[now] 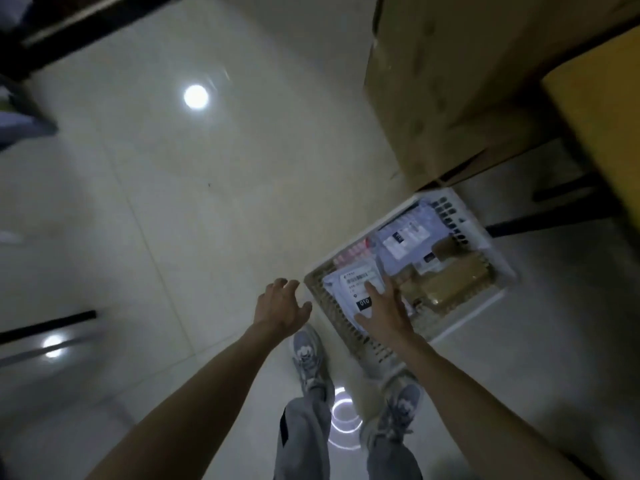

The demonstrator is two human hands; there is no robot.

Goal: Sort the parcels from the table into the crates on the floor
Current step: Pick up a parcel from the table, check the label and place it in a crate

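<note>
Right hand [382, 311]: fingers straight, over white parcel [349, 289] in white crate [485, 306]; left hand [280, 306]: released, beside crate

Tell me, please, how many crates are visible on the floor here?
1: a white slatted crate on the floor ahead of the right shoe, holding parcels, beside a cardboard box. Other crates may lie out of view.

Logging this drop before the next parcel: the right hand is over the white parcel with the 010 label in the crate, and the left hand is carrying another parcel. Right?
Not quite. In the head view the left hand is empty, fingers spread above the floor beside the crate. The right hand is over the white parcel labelled 010 in the crate, as you said.
</note>
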